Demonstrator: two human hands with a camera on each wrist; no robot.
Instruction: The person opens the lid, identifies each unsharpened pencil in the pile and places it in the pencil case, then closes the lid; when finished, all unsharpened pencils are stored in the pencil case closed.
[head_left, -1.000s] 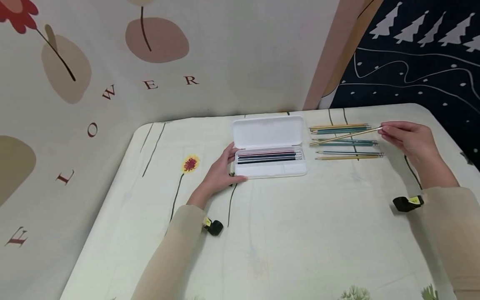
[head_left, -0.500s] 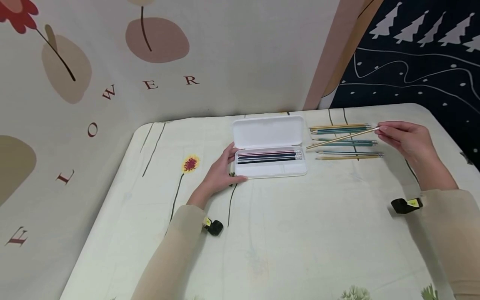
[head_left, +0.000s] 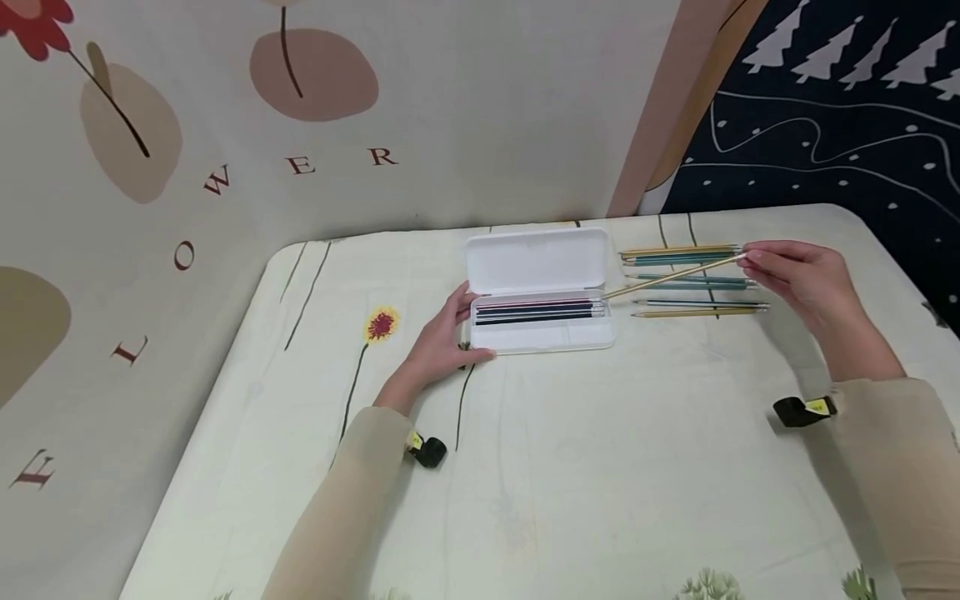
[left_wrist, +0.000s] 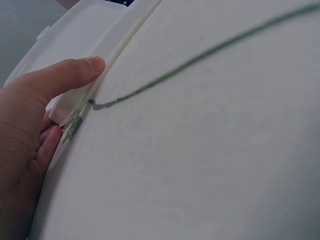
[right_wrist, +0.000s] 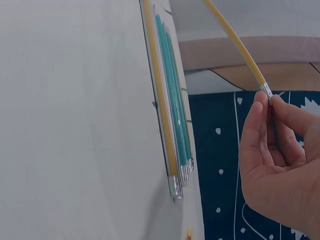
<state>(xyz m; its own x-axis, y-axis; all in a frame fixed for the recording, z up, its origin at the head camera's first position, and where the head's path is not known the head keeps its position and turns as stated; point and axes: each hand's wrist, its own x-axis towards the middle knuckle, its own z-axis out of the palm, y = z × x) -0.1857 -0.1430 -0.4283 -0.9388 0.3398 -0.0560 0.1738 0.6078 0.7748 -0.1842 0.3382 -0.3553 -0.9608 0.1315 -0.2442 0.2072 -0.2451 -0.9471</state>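
Note:
A white pencil case (head_left: 543,337) lies with its lid (head_left: 537,262) folded back, and several dark pencils (head_left: 536,313) sit in its tray. My left hand (head_left: 444,340) grips the case's left end; in the left wrist view the thumb (left_wrist: 80,70) lies along the front edge and the other fingers are partly hidden at the end. My right hand (head_left: 798,271) pinches a yellow pencil (head_left: 675,274) by its eraser end, between thumb and fingertips. This pencil slants down to the left, its tip overlapping the tray's right edge in the head view.
Right of the case, several yellow and teal pencils (head_left: 690,285) lie in small groups on the patterned tablecloth (head_left: 585,467). In the right wrist view, yellow and teal pencils (right_wrist: 172,100) lie side by side. A printed curtain (head_left: 487,108) hangs behind the table.
My right hand has moved left with the yellow pencil, bringing its tip from over the loose pencils to the case's right edge. My left hand has stayed on the case.

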